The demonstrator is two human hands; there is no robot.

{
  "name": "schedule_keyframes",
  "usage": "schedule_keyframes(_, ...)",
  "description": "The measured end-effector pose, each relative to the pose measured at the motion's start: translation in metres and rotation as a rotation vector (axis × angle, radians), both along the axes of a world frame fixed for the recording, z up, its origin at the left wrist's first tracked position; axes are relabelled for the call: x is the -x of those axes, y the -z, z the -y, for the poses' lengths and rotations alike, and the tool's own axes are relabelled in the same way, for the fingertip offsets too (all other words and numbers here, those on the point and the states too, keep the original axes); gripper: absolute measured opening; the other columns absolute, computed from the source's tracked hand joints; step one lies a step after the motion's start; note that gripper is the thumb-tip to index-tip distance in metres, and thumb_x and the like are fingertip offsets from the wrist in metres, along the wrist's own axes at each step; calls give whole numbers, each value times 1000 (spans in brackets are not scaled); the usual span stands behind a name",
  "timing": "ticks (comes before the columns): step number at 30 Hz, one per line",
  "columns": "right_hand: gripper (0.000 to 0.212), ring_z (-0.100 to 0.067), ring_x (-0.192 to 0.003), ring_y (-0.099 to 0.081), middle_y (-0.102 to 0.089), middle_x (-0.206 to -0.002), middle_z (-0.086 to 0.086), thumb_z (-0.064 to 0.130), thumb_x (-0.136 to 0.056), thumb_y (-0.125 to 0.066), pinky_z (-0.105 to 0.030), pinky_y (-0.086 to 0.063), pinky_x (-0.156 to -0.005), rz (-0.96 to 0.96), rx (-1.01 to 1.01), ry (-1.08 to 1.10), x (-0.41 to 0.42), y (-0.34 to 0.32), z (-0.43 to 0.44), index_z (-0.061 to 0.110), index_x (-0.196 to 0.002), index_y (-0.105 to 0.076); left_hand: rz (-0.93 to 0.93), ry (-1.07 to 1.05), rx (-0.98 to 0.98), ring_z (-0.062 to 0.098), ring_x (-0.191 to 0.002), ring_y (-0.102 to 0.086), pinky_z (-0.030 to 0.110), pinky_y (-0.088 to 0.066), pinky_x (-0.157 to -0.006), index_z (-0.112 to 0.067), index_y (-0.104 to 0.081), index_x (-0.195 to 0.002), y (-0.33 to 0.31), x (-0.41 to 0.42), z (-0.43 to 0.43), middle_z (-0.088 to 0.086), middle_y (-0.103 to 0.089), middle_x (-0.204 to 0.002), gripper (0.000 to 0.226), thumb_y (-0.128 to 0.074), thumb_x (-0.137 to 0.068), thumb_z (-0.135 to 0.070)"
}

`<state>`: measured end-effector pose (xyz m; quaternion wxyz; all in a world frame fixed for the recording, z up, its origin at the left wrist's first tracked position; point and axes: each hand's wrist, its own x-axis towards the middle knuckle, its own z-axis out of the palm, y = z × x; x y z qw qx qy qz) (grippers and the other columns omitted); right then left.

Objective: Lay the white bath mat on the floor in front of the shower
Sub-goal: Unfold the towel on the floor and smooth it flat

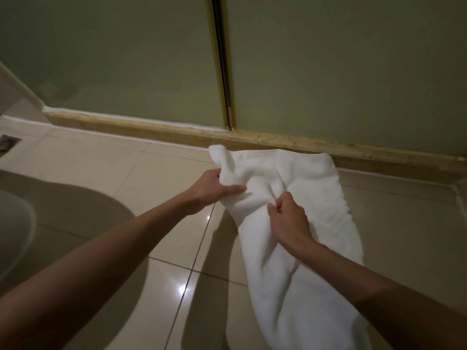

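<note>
- The white bath mat lies rumpled on the tiled floor. Its far edge is right against the shower threshold, below the seam of the glass doors, and the rest trails away from the threshold toward the person.
- The mat's right side lies flat on the tiles. Its left side is bunched into folds and lifted.
- Both bare forearms reach forward toward the threshold, with the hands close together over the mat's far half.
- The left hand holds the mat's left edge near the threshold: thumb stretched along the top of the cloth, fingers tucked beneath it, clamped on the fabric.
- The right hand, a little farther from the threshold, has its fingers curled tight together, pinching a raised fold in the mat's middle.
- A floor drain sits far left, just in front of the threshold.
</note>
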<state>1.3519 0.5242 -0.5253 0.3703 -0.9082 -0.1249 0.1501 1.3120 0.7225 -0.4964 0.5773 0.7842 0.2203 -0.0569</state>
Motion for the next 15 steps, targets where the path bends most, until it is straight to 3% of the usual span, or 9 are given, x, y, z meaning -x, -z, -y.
schedule_keyframes(4, 21, -22, -73, -50, -51, -75, 0, 29, -96, -49, -32, -34, -65, -73, -42, 30, 1, 2, -2, 15, -83, -41, -86, 267, -229, 6, -96, -63, 10, -49, -74, -24, -64, -112, 15, 19, -7, -8, -67, -109, 52, -89, -66, -22)
schedule_keyframes(6, 21, -18, -69, -48, -52, -74, 0, 29, -95, -49, -32, -32, -63, -98, -60, 32, 3, 3, -3, 14, -82, -42, -91, 319, -265, 2, -92, -62, 8, -48, -72, -23, -65, -109, 21, 26, -7, -8, -67, -106, 53, -91, -63, -19)
schedule_keyframes(10, 21, -13, -67, -48, -53, -74, 2, 31, -97, -47, -32, -31, -59, -70, -64, -30, 8, 4, -1, 16, -83, -43, 47, 166, -212, 10, -91, -66, 19, -54, -75, -14, -69, -107, 16, 33, -12, 1, -71, -104, 53, -84, -57, -24)
schedule_keyframes(15, 24, -24, -78, -57, -58, -79, 0, 30, -100, -34, -36, -42, -69, -7, 112, -285, 6, 7, 9, 18, -86, -49, 111, -105, -50, 22, -91, -70, 36, -59, -78, -4, -58, -118, -1, 33, -32, 11, -68, -108, 39, -73, -82, -11)
